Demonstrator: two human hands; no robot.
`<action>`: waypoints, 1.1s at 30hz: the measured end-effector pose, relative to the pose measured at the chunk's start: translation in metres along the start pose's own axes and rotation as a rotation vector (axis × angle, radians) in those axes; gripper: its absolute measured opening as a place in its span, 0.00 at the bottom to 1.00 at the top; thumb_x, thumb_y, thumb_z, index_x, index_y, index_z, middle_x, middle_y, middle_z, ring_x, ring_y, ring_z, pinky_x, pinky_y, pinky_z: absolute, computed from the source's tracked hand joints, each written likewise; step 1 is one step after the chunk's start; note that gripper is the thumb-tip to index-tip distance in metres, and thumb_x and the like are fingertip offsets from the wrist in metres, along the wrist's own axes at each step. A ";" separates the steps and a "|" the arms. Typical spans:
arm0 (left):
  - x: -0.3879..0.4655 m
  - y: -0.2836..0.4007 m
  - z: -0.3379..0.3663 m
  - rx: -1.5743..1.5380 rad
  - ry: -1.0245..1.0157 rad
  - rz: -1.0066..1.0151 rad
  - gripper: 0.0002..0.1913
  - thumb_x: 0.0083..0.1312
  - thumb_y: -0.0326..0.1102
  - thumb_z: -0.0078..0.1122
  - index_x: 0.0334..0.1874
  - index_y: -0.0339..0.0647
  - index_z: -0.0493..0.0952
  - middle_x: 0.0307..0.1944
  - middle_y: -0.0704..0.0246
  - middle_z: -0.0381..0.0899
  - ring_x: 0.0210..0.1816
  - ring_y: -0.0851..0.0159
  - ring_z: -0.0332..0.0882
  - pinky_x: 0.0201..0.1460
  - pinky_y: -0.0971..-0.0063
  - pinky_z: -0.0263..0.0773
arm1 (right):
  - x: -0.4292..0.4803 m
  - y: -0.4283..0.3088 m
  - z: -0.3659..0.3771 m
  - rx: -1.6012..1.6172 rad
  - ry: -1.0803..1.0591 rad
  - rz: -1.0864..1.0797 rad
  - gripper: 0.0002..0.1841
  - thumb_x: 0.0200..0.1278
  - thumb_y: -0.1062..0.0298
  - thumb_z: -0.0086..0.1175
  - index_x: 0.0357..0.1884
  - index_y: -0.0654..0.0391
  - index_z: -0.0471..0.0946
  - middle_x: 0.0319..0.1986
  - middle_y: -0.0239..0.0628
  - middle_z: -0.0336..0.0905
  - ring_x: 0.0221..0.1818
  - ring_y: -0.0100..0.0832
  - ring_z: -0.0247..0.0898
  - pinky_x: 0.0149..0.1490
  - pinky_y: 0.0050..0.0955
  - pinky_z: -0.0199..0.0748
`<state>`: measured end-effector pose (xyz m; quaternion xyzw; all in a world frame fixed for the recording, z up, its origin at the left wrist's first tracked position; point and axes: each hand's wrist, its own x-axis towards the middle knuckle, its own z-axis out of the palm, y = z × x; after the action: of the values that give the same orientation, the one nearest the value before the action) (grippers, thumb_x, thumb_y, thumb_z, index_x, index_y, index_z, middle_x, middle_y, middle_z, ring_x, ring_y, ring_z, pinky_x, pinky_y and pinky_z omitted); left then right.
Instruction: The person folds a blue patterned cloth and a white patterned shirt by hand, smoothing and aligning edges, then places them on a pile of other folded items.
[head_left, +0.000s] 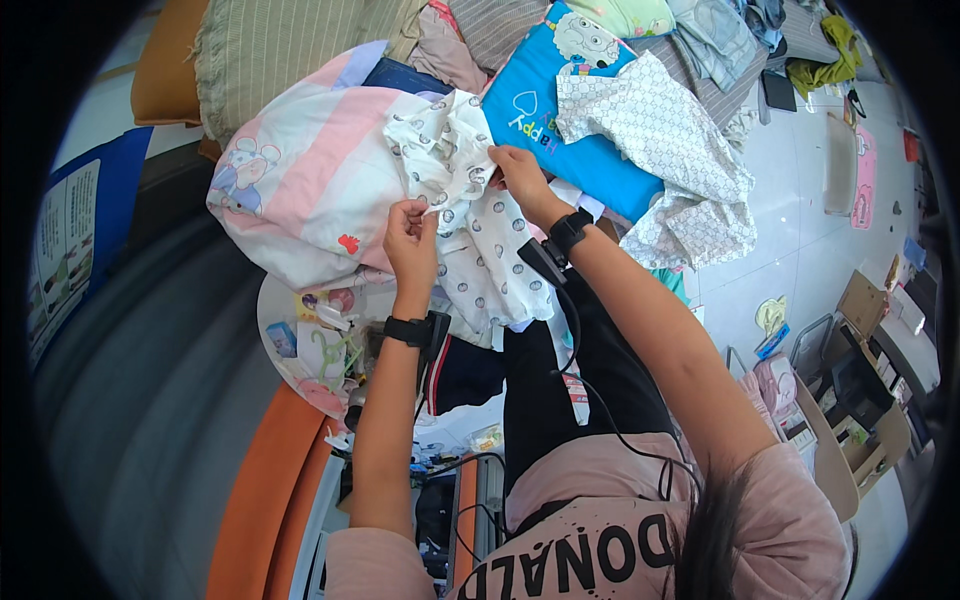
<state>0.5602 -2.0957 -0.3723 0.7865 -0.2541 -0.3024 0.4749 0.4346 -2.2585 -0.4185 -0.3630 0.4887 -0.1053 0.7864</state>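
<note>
A white cloth garment (499, 259) with small round dark prints is held up between my two hands, its lower part hanging down in front of my legs. My left hand (411, 231) pinches an edge of it between thumb and fingertips. On the other side, my right hand (523, 180) grips it near the top. Behind it lies a bulky white and pink quilt (322, 180) with cartoon prints. A blue cushion (600, 169) with a cartoon figure and lettering is just beyond my right hand, and a white patterned garment (660, 127) is draped over it.
A round white table (277, 367) with small items and a green hanger (330, 352) stands at the left. Dark navy cloth (465, 375) hangs by my leg. Light blue jeans (712, 41) lie on the striped sofa cover (285, 52). A pink-edged board (865, 176) is at the far right.
</note>
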 end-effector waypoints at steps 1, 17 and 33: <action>-0.002 0.002 0.000 0.057 -0.017 0.052 0.10 0.63 0.22 0.67 0.44 0.39 0.76 0.34 0.73 0.79 0.31 0.76 0.73 0.32 0.81 0.67 | 0.000 0.003 -0.001 0.013 0.001 -0.016 0.18 0.80 0.54 0.48 0.39 0.60 0.80 0.28 0.28 0.78 0.28 0.21 0.69 0.36 0.23 0.67; -0.003 0.018 -0.009 0.778 -0.586 0.562 0.22 0.62 0.23 0.56 0.61 0.40 0.77 0.69 0.61 0.70 0.65 0.54 0.71 0.62 0.61 0.68 | -0.001 0.037 -0.017 -0.795 0.103 -0.237 0.14 0.73 0.59 0.57 0.40 0.62 0.76 0.31 0.45 0.81 0.32 0.43 0.76 0.39 0.39 0.73; -0.068 -0.018 -0.032 1.043 -0.951 0.719 0.43 0.57 0.28 0.64 0.78 0.59 0.62 0.83 0.64 0.49 0.84 0.53 0.43 0.81 0.50 0.46 | -0.078 0.040 -0.059 -1.596 -0.643 -1.040 0.26 0.70 0.68 0.50 0.71 0.48 0.66 0.79 0.30 0.52 0.81 0.37 0.47 0.76 0.46 0.61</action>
<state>0.5389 -2.0224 -0.3608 0.5637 -0.7773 -0.2757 -0.0460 0.3380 -2.2168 -0.4066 -0.9634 -0.0382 0.0256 0.2639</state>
